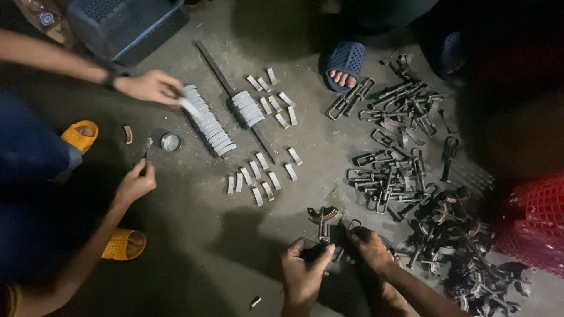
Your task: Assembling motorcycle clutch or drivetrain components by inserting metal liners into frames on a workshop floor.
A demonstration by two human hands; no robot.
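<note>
A head-worn camera looks down at a dim concrete floor. At the bottom centre of the frame, the wearer's two hands meet over a small metal clamp. The left hand is curled narrow around a dark tool or part that runs toward the clamp; exactly what it grips is too dark to tell. The right hand sits just right of it, fingers bent down onto small metal pieces on the floor; whether it grips one cannot be told. The clamp lies just above both hands, toward the frame's centre, its long axis running roughly up and down the picture, its curved end farthest from the hands. Both hands are about equally near it, the left touching its lower end or nearly so. Both forearms enter from the bottom edge, the right one angled in from the lower right. To the right lies a large heap of dark clamps. At the centre, rows of small pale metal plates lie beside a long dark bar. At the left, another person's hands work over a stacked row of plates.
</note>
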